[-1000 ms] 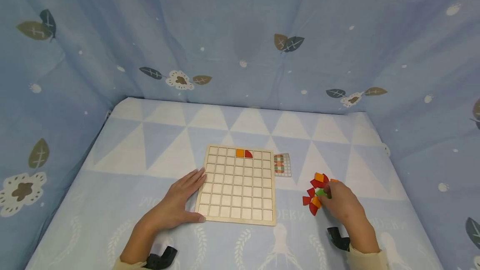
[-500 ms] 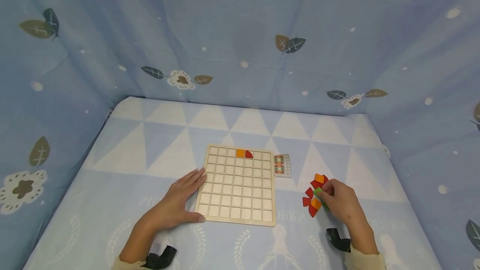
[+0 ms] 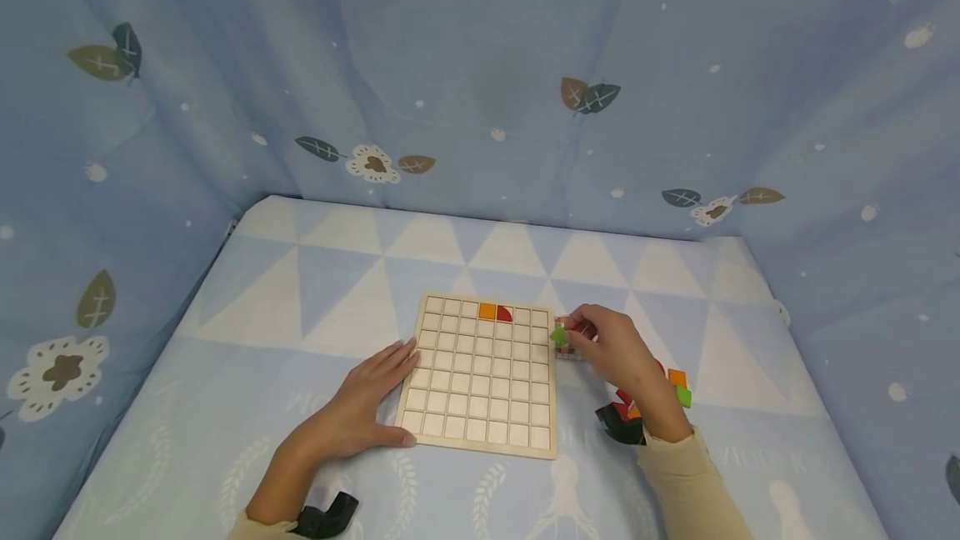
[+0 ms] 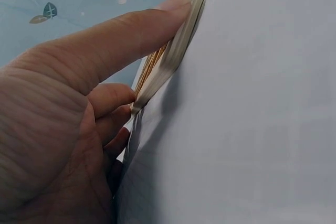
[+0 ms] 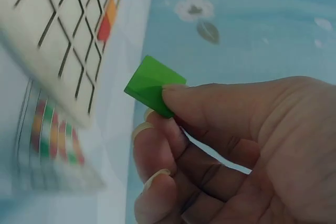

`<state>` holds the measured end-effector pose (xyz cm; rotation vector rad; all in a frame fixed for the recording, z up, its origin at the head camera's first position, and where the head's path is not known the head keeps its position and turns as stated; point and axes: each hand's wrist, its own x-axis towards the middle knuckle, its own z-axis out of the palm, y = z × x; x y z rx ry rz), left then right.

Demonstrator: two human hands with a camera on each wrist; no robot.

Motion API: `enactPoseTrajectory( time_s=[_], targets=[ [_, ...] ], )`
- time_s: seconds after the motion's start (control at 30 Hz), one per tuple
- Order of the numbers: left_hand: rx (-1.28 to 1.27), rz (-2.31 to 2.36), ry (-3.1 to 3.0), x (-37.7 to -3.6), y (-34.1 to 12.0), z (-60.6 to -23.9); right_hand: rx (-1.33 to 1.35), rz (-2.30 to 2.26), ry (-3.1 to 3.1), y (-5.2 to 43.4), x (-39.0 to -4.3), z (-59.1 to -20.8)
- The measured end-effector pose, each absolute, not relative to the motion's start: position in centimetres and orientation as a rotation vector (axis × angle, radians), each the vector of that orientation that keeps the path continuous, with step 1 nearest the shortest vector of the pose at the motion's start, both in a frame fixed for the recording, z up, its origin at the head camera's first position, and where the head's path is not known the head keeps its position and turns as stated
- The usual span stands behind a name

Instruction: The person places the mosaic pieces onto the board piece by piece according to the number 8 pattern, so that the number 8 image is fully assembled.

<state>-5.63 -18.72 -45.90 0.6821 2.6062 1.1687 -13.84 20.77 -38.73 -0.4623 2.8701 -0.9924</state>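
Observation:
My right hand pinches a green square tile between thumb and fingertips, just off the right edge of a wooden grid board. In the head view the tile overlaps a small printed pattern card, which the hand partly hides. An orange square tile and a red quarter-circle tile sit side by side in the board's far row. My left hand rests at the board's left side, fingers along the edge and thumb against the near corner.
Loose tiles lie on the tablecloth to the right, partly hidden under the right forearm, among them an orange tile and a green tile. A blue patterned curtain encloses the back and sides of the table.
The right hand has lifted a green tile from the loose pile and carried it left to the card beside the board. The left hand stays at the board's edge.

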Motion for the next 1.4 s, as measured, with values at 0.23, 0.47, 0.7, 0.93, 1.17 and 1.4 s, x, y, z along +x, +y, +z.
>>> enactPoseTrajectory(
  time_s=[0.23, 0.47, 0.7, 0.93, 1.17, 1.4],
  targets=[
    [0.667, 1.155, 2.603, -5.7, -18.6, -45.8, -0.604, -1.01, 2.777, 17.4, -16.3, -40.2],
    [0.691, 1.157, 2.629, -5.5, -18.7, -45.9, -0.67, -0.964, 2.747, 15.2, -17.6, -41.7],
    [0.675, 1.159, 2.618, -5.4, -18.7, -46.2, -0.667, -0.925, 2.721, 14.2, -17.9, -42.7],
    [0.667, 1.177, 2.614, -5.6, -18.6, -46.3, -0.712, -0.919, 2.754, 13.9, -18.1, -43.3],
    [0.667, 1.179, 2.609, -5.6, -18.6, -46.3, -0.76, -0.816, 2.821, 13.7, -17.9, -43.5],
    [0.666, 1.197, 2.6, -5.5, -18.7, -46.4, -0.713, -0.853, 2.819, 13.7, -17.2, -43.3]
  ],
)
